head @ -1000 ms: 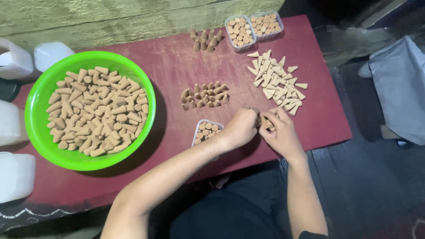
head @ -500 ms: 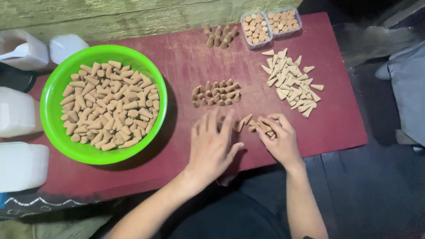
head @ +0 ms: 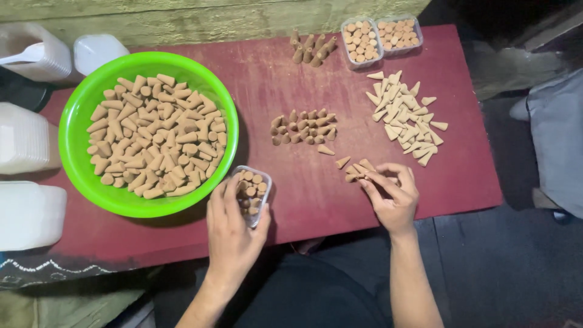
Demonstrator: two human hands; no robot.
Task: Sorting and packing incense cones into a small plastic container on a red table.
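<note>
Cones [head: 355, 170] lie in a small loose cluster near the table's [head: 291, 67] front edge, long axes pointing roughly left-right, touching our right hand [head: 392, 197], whose fingers pinch lightly at them. Our left hand [head: 234, 228] curls half-closed around the small clear tray [head: 250, 193], beside the green bowl [head: 82, 115], farther from the cluster.

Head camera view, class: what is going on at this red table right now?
A person sits at a red table covered with small tan cones. The left hand grips a small clear box partly filled with cones, beside a green bowl heaped with them. The right hand fingers a few loose cones near the table's front edge. A group of cones stands mid-table, a paler pile lies to the right, and two filled clear boxes sit at the back.
</note>
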